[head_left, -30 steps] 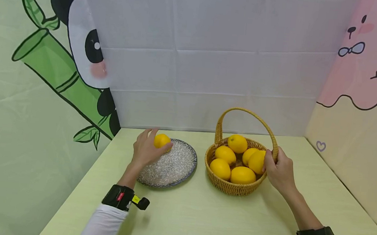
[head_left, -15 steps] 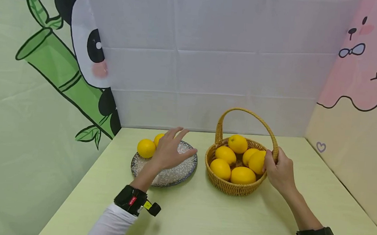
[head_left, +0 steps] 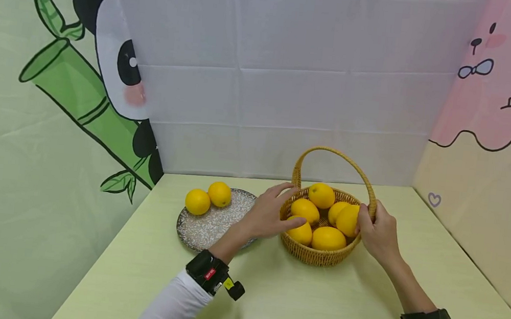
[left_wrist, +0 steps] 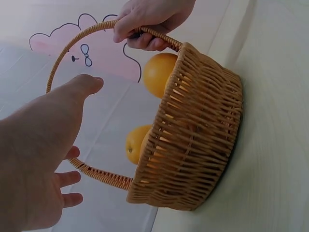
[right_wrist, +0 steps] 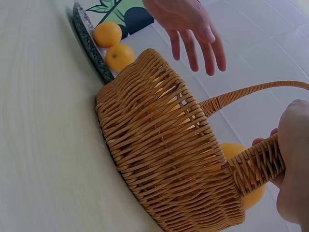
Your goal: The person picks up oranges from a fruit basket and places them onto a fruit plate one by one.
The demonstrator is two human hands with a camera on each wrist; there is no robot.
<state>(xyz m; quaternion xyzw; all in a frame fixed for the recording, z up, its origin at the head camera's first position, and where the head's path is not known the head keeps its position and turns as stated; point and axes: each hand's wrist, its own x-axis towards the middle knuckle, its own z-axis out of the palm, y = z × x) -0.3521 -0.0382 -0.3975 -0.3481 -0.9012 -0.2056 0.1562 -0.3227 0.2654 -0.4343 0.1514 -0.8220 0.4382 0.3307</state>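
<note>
A wicker basket (head_left: 315, 257) with a tall arched handle holds several yellow lemons (head_left: 329, 238). My right hand (head_left: 380, 232) grips the right side of the handle, as the right wrist view also shows with the woven basket (right_wrist: 159, 145) close up. Over the basket's left rim hovers my left hand (head_left: 271, 213), fingers spread and holding nothing. The left wrist view has that same left hand (left_wrist: 43, 145) apart from the basket wall (left_wrist: 193, 130). On a speckled grey plate (head_left: 204, 231) to the left, two lemons (head_left: 197, 201) sit side by side near the far left rim.
The pale table (head_left: 306, 308) meets a white cloth backdrop (head_left: 285, 90) right behind the plate and basket. Side cloths carry a printed panda with bamboo on the left and a pink bear (head_left: 487, 99) on the right.
My left hand has let go of a lemon on the plate, leaving two there, and moved right to the basket. The right hand keeps its grip on the handle.
</note>
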